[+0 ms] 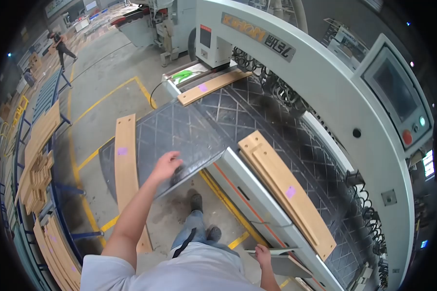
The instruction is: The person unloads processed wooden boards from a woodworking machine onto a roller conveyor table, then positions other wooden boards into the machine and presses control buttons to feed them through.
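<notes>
My left hand (168,164) is over the near edge of the dark table extension (179,131), its fingers apart and nothing seen in them. Left of it a long wooden board (126,160) with a pink mark lies across the extension, its near end jutting past the edge. My right hand (263,255) is low beside the machine's front rail, fingers curled at a thin grey panel (289,266); what they grip is too small to make out. Stacked wooden boards (289,191) lie along the machine bed's front edge, right of both hands.
Another board (213,86) lies at the bed's far end, near green gloves (182,75). A control screen (393,89) stands on the right. Roller racks with wooden pieces (36,182) line the left. A person (60,47) is far off.
</notes>
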`<move>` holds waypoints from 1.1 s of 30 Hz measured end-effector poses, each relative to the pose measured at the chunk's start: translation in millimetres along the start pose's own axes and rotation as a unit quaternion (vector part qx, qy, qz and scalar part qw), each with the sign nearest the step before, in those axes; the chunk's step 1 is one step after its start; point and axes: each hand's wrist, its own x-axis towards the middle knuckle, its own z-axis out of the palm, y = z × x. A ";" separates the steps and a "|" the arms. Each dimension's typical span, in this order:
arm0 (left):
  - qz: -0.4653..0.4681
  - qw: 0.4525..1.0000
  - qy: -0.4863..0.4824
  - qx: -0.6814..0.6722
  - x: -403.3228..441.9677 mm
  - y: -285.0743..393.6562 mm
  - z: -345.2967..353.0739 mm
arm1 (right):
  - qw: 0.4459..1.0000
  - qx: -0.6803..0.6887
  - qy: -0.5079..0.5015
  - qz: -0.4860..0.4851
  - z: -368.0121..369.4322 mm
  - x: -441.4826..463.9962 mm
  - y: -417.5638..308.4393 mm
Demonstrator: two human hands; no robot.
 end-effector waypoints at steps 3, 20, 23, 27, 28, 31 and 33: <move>0.007 0.993 0.041 0.106 112.5 -1.3 -4.6 | 0.999 -0.038 0.020 0.010 13.4 -10.7 -49.1; 0.005 0.926 0.062 0.372 350.0 31.8 21.0 | 0.979 0.012 0.053 0.195 66.5 -20.7 -95.0; -0.012 0.934 0.050 0.353 318.0 32.9 26.9 | 0.989 -0.095 0.043 0.106 61.7 5.2 -100.3; -0.093 0.955 0.049 0.276 239.1 45.8 19.2 | 0.986 -0.165 0.015 0.028 49.2 38.8 -133.8; -0.110 0.954 0.051 0.273 211.1 46.6 14.5 | 0.980 -0.195 0.002 -0.041 46.6 45.4 -147.6; -0.150 0.953 0.092 0.248 112.3 33.4 4.4 | 0.966 -0.216 -0.056 -0.132 44.1 58.5 -206.7; -0.188 0.948 0.129 0.223 40.2 27.9 -2.1 | 0.960 -0.206 -0.109 -0.154 38.3 59.6 -252.0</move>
